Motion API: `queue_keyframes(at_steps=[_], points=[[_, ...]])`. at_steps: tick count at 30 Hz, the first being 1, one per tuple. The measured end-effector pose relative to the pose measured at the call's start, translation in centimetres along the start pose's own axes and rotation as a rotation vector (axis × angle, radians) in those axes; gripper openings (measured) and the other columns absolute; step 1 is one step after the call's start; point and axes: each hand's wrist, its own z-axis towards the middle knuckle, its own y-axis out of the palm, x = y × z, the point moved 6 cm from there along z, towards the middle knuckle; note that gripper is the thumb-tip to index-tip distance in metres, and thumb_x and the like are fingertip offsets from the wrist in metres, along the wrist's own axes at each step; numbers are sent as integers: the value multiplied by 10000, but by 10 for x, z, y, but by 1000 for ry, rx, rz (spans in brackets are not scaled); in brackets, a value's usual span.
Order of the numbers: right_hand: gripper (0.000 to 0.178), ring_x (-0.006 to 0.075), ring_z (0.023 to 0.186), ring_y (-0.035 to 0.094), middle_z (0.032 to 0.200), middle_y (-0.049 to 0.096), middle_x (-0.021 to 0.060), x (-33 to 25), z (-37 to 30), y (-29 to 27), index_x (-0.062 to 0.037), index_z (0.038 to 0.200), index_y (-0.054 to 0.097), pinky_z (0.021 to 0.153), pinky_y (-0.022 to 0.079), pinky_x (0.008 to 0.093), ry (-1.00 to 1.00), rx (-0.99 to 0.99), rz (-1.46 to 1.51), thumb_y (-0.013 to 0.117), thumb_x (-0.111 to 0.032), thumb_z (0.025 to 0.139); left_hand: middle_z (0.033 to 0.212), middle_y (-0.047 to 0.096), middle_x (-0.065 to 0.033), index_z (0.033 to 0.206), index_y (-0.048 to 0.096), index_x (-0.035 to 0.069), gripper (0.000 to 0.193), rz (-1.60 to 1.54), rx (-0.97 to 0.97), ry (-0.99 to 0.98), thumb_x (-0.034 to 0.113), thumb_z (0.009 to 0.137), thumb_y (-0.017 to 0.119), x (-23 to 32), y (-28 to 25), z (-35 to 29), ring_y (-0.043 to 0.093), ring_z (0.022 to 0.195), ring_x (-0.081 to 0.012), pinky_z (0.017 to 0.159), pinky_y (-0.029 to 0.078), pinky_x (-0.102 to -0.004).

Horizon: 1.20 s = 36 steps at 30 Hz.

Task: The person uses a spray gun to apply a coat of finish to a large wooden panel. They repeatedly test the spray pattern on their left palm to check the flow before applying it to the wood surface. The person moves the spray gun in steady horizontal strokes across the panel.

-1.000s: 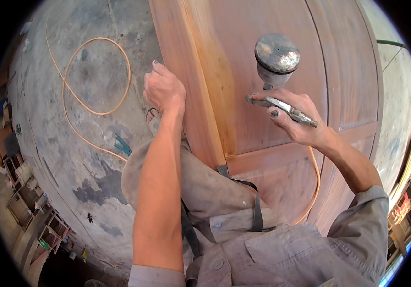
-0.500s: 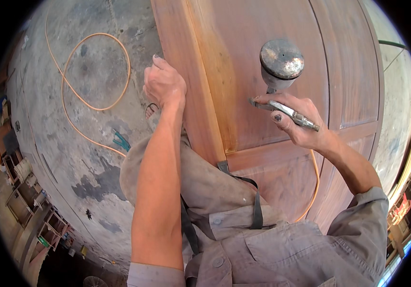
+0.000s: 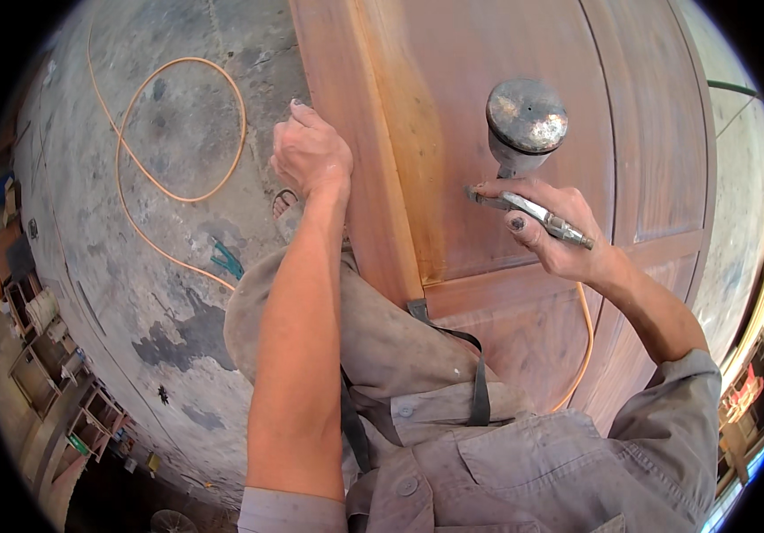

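My right hand is wrapped round a metal spray gun. The gun's round, paint-stained cup stands up on its far side, above the reddish-brown panelled wooden piece. My left hand is closed in a fist close to the left edge of the wood, with its thumb on top. Whatever may be inside that fist is hidden. A lighter, yellowish strip runs along the wood between my hands.
An orange hose lies looped on the stained concrete floor at left. A teal tool rests by my knee. Another stretch of hose crosses the wood at right. Wooden shelving and clutter line the far left.
Hardly anything differs. The whole view has shifted slightly, and both hands keep nearly the same pose, the right one still round the spray gun.
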Motion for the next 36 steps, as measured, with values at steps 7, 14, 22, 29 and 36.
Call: queue_keyframes(at_steps=[7, 14, 22, 29, 36], points=[[311, 214, 787, 727, 1060, 754, 137, 0, 3, 1, -54, 1269, 668, 703, 563, 332, 107, -74, 67, 661, -227, 1011, 976, 707, -176, 878, 746, 18, 517, 22, -9, -29, 338, 1075, 392, 1, -1, 4, 651, 971, -386, 899, 462, -526], [318, 194, 727, 700, 968, 744, 115, -3, 34, -17, -48, 1255, 673, 684, 547, 324, 97, 19, 37, 639, -269, 1029, 944, 686, -154, 871, 728, 25, 495, -31, -9, 35, 325, 1076, 391, -3, 1, 1, 628, 951, -360, 877, 445, -497], [323, 162, 649, 635, 831, 685, 93, -5, 73, -35, -38, 1247, 680, 638, 520, 320, 147, 43, 43, 613, -279, 1042, 950, 674, -154, 862, 696, 12, 459, -60, -17, 30, 296, 1077, 406, -2, 1, 1, 620, 938, -371, 866, 438, -499], [309, 142, 620, 582, 741, 625, 74, -8, 103, -44, -32, 1244, 681, 615, 497, 319, 89, 74, 30, 589, -255, 1051, 989, 672, -200, 902, 697, -16, 476, -59, -28, 45, 303, 1082, 393, -1, -1, 0, 619, 939, -431, 852, 455, -527], [297, 135, 598, 542, 706, 584, 68, -7, 128, -53, -27, 1237, 678, 593, 469, 330, 62, 123, 43, 583, -244, 1059, 970, 668, -194, 893, 693, -10, 460, -62, -13, 63, 297, 1079, 404, -1, -1, 0, 622, 909, -424, 823, 461, -527]])
